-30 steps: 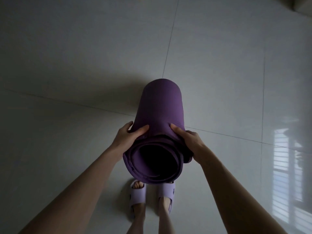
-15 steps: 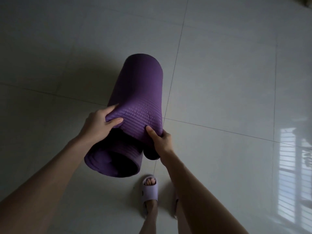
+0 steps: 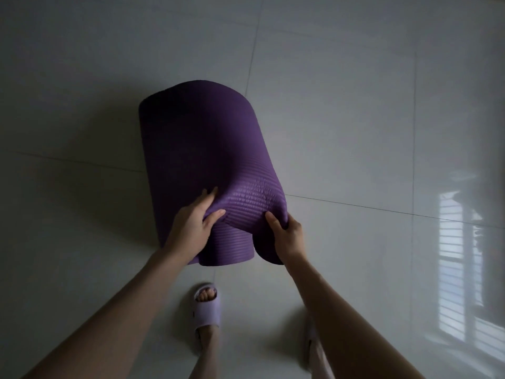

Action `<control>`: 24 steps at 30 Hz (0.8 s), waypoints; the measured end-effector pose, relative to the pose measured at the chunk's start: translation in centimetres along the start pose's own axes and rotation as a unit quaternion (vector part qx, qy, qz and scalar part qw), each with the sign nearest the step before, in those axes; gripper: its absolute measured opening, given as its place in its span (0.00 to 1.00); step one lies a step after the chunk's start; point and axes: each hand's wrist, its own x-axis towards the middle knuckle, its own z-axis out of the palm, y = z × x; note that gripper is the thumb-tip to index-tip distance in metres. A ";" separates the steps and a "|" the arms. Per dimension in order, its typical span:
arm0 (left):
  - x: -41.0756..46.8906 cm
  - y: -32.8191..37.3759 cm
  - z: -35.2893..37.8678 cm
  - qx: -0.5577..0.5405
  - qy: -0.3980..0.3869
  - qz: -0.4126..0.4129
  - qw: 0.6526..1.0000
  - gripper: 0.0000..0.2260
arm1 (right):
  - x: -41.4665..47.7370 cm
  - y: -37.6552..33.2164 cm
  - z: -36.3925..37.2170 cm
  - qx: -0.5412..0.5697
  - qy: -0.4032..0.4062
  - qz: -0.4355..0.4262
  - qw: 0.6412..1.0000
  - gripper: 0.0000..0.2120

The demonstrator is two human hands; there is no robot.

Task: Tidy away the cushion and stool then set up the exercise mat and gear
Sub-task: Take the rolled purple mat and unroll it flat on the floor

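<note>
The purple mat (image 3: 202,160) covers most fingers of the left hand (image 3: 191,231) and the right hand (image 3: 287,236) where they grip its lifted fold, the right forearm (image 3: 355,324) hides nearly all of the right slipper (image 3: 311,337), and both forearms are cut by the bottom edge.

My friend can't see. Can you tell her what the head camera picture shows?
The left hand and right hand grip the near edge of a purple ribbed exercise mat, partly unrolled, over a pale tiled floor. Below them stands a foot in a lilac slipper; window light reflects off the floor on the right.
</note>
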 end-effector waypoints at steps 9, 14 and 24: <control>1.3 13.1 22.1 -0.011 -0.012 0.019 1.000 0.24 | 7.7 8.5 -23.0 -0.103 0.072 -0.031 0.992 0.15; 2.1 16.3 31.8 0.005 -0.043 0.044 0.998 0.25 | 9.8 13.4 -30.7 -0.174 0.151 -0.049 0.972 0.25; 4.3 5.8 43.9 0.164 -0.081 0.044 0.982 0.23 | 16.7 27.6 -27.5 -0.198 0.101 -0.008 0.975 0.29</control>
